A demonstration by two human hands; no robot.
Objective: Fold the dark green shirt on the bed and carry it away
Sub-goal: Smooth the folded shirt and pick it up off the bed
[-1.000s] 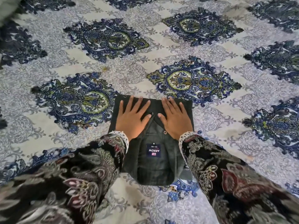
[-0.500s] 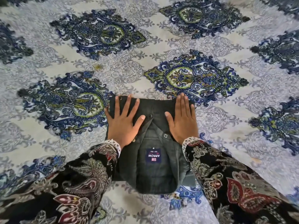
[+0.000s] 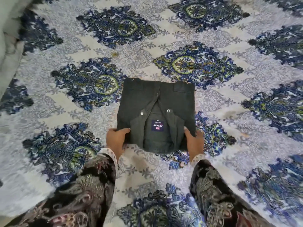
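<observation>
The dark green shirt lies folded into a compact square on the bed, collar and blue label toward me. My left hand grips its near left corner, thumb on top and fingers curled under the edge. My right hand grips the near right corner in the same way. Both arms wear dark paisley sleeves with lace cuffs.
The bed is covered by a white sheet with blue and green medallions, spreading all around the shirt. A pale grey cloth or pillow lies at the far left edge.
Both hands left the top of the shirt, where they pressed flat, and slid back to its near corners, where they now grip the edges.
</observation>
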